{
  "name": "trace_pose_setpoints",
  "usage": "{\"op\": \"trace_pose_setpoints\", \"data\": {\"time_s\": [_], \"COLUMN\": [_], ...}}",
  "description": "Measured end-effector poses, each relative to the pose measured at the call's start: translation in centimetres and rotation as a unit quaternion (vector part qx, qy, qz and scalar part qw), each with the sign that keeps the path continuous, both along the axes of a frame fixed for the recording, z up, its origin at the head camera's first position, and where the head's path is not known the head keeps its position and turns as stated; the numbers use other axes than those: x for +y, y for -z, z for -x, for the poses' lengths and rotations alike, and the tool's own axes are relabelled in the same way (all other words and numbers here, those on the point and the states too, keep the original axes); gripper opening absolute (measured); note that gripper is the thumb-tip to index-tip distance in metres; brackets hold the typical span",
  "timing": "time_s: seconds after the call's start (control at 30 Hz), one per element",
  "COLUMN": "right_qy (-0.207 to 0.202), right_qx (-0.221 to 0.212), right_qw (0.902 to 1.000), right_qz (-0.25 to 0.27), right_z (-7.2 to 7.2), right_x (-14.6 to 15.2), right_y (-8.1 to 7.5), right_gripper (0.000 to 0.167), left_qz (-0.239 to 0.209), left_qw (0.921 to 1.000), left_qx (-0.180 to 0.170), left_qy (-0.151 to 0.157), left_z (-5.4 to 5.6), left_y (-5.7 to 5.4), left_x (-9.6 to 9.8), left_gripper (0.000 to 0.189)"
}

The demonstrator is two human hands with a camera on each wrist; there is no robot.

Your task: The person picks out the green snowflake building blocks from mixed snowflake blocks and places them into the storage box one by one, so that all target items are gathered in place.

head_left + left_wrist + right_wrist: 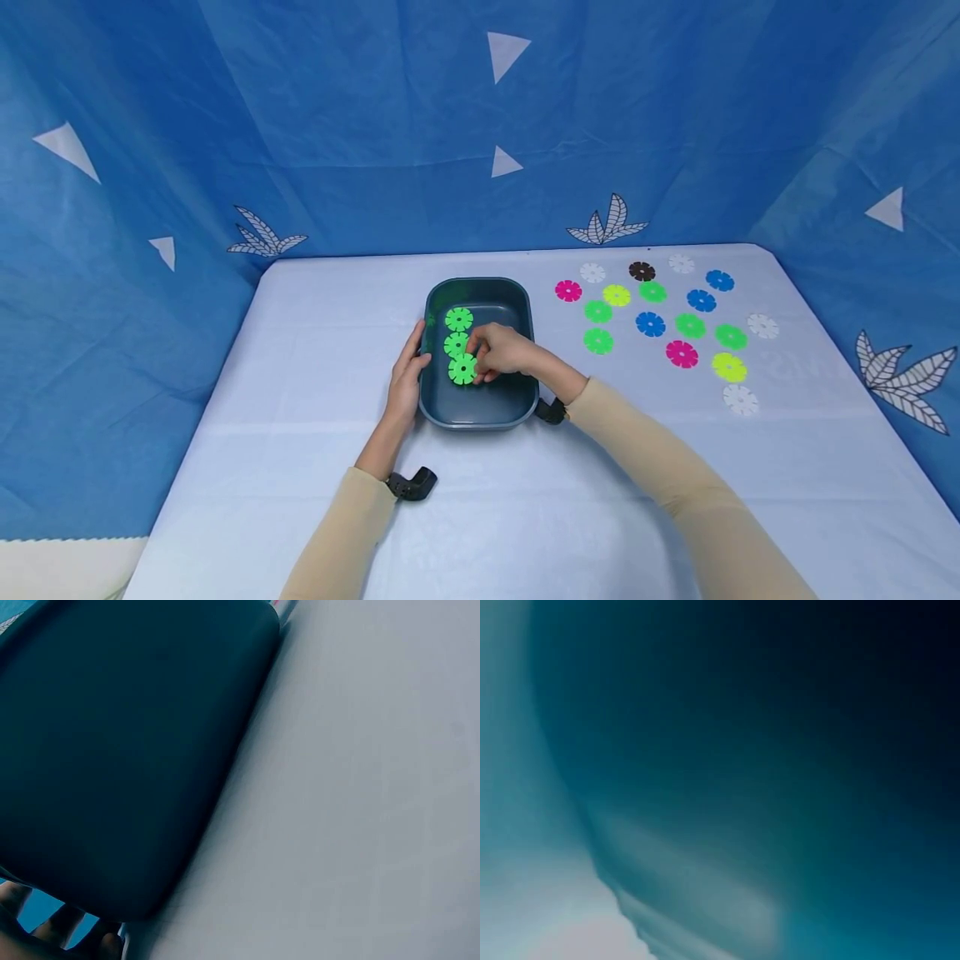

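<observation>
A dark blue-green plastic tub (480, 417) stands on the table with its long side running away from me. My left hand (405, 383) holds its left wall, thumb at the rim and fingers along the outside; fingers (56, 926) also show at the tub's edge in the left wrist view. Reaching into the tub, my right hand (501, 350) pinches a green notched disc (462, 369) by its right edge. Beyond it, a second green disc (456, 344) and a third green disc (459, 319) form a column in the tub. The right wrist view is dark and blurred.
Right of the tub, several flat notched discs lie scattered on the white-covered table (300, 375), among them a pink disc (567, 291), a blue disc (650, 324), a yellow disc (729, 367), a black disc (642, 272) and a white disc (740, 399). A blue curtain (375, 125) hangs behind.
</observation>
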State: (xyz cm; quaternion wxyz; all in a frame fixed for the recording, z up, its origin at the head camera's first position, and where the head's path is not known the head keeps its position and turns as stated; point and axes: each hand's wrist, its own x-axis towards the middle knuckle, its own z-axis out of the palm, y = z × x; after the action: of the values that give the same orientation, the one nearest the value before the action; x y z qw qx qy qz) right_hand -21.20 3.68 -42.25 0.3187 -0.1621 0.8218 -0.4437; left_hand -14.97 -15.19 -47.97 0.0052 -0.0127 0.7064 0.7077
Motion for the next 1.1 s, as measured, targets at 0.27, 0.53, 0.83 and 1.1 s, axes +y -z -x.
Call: {"op": "trace_pose_setpoints", "data": {"time_s": [0.27,0.53,0.83,1.1], "right_qy": [-0.001,0.013,0.028,0.029], "right_qx": [-0.025,-0.034,-0.022,0.007], "right_qw": [0.9997,0.9993,0.9993,0.9995], "right_qz": [0.004,0.011,0.007,-0.007], "right_z": [-0.1,-0.2,-0.2,-0.4], "right_x": [-0.3,-0.7,-0.9,-0.8], "right_y": [1.0,1.2,1.4,1.3], "right_gripper": [0.029,0.029,0.024,0.021], "left_qz": [0.003,0.016,0.021,0.018], "left_qw": [1.0000,0.9999,0.9998,0.9998], "left_qx": [-0.005,-0.004,-0.007,-0.007], "left_qy": [0.001,-0.004,0.001,-0.003], "left_z": [0.0,-0.1,-0.2,-0.2], "left_y": [0.0,-0.2,-0.2,-0.2], "left_x": [0.1,0.0,0.0,0.1], "left_gripper": [0.057,0.057,0.056,0.057]}}
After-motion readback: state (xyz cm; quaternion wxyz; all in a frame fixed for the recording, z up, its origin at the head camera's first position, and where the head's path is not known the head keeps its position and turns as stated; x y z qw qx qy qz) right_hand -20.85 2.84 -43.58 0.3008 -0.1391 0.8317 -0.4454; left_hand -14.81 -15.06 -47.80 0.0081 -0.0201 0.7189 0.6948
